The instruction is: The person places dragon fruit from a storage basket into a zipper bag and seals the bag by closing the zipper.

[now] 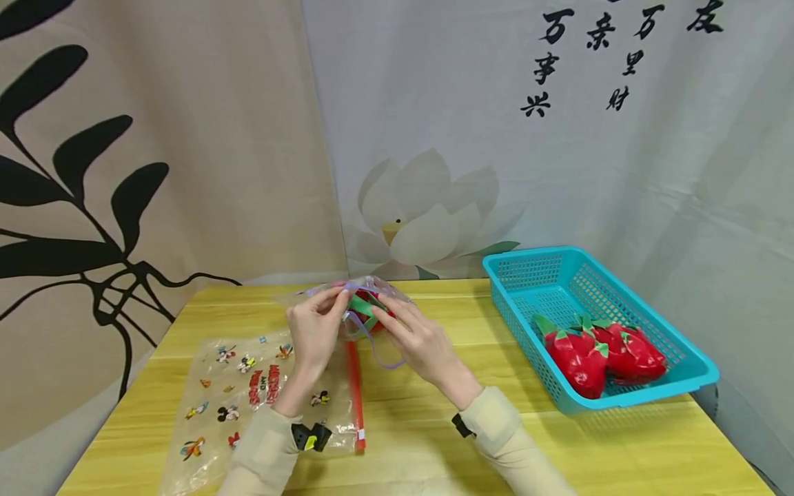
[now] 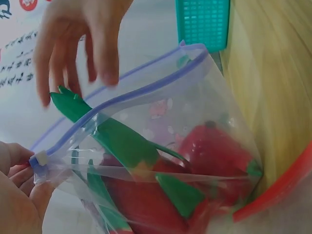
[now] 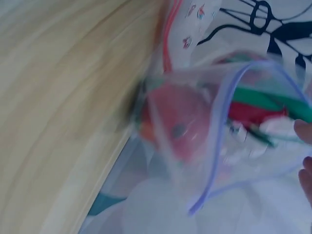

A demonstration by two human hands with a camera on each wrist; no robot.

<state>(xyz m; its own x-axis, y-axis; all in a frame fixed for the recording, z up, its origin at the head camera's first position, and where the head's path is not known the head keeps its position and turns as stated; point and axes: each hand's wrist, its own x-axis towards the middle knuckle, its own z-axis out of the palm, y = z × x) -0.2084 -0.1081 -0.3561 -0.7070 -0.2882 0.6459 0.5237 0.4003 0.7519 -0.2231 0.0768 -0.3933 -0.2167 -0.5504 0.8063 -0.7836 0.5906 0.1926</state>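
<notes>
A clear zip bag (image 2: 229, 107) with a purple zip strip and a white slider (image 2: 41, 158) stands with its mouth open. My left hand (image 1: 315, 331) pinches the bag's edge beside the slider. Inside lie a red dragon fruit (image 2: 146, 200) with green leaves and a rounder red fruit (image 2: 212, 151), its kind unclear through the plastic. One long green leaf (image 2: 117, 139) sticks out through the opening. Over the mouth, close to that leaf's tip, hangs my right hand (image 1: 424, 344), its fingers loosely bent downward and apart, gripping nothing.
At the right of the wooden table (image 1: 434, 413) stands a blue perforated basket (image 1: 527, 344) with red dragon fruits (image 1: 577, 362) in it. A large printed clear bag (image 1: 211, 406) with a red zip strip (image 1: 355, 399) lies flat under my left forearm. A printed curtain (image 1: 422, 103) hangs behind.
</notes>
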